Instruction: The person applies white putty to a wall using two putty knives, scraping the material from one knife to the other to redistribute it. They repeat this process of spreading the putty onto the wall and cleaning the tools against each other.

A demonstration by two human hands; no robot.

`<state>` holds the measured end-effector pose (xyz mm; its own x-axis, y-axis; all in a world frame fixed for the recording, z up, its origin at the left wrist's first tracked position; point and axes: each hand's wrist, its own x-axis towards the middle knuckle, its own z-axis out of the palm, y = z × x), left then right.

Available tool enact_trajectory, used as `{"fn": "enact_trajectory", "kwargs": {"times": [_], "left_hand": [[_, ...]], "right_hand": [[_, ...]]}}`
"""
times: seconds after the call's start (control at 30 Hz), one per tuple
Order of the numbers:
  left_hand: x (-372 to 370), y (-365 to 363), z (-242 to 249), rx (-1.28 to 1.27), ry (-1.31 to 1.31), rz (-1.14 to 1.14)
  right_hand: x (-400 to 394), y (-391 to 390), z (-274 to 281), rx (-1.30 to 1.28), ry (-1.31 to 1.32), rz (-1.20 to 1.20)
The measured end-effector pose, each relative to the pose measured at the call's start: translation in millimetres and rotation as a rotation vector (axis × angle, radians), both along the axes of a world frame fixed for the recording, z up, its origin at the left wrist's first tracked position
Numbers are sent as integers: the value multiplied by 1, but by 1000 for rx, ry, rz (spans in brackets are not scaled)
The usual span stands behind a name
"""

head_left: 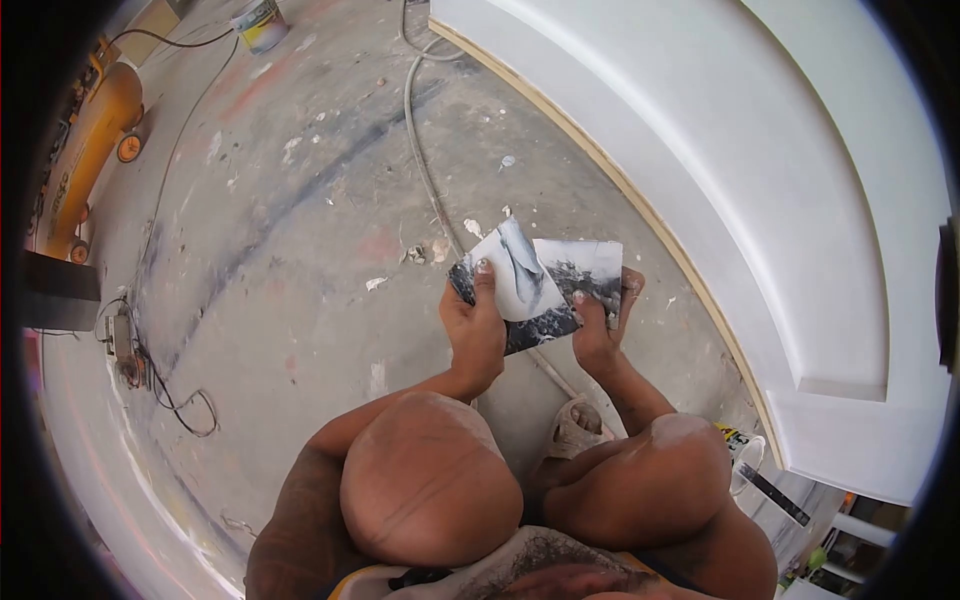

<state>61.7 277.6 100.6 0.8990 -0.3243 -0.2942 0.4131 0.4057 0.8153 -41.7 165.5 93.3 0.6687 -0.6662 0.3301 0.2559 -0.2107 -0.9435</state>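
Left hand (476,325) and right hand (601,325) both clamped on smudged black-and-white paper (525,285), held above the floor (300,230), beyond the bent knees (430,480), hose (420,150) running underneath, white panel (700,150) to the right

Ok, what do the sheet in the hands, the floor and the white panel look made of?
Sheet: probably paper, perhaps sandpaper; thin and bent, partly pale, partly dark and mottled.
Floor: likely bare concrete, dull; grey, stained, with pale spots.
Panel: smooth white coating, likely paint; the tan edge strip suggests wood, but the core is hidden.
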Motion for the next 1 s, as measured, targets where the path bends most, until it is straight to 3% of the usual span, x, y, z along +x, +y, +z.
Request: {"fn": "enact_trajectory", "kwargs": {"times": [0.03, 0.13, 0.37, 0.43, 0.63, 0.73, 0.87, 0.93, 1.0], "left_hand": [[0, 0, 1, 6, -7, -2], [0, 4, -6, 37, -56, -36], [-3, 0, 5, 96, -126, 12], [-2, 0, 7, 96, -195, 3], [-1, 1, 18, 157, -371, -58], [0, 4, 17, 197, -382, -125], [-2, 7, 19, 257, -417, -177], [1, 5, 15, 166, -389, -238], [5, 7, 10, 276, -456, -275]], "right_hand": [[0, 0, -1, 96, -27, 35], [-4, -5, -8, -11, 58, 53], [-7, -3, 8, 44, 97, 2], [-11, 0, 18, 320, 150, 106], [-21, -4, 14, 18, 251, 152], [-23, -6, 23, 178, 304, 253], [-30, -15, 19, 187, 372, 360], [-28, -19, 23, 89, 410, 377], [-34, -20, 19, 92, 422, 388]]}}
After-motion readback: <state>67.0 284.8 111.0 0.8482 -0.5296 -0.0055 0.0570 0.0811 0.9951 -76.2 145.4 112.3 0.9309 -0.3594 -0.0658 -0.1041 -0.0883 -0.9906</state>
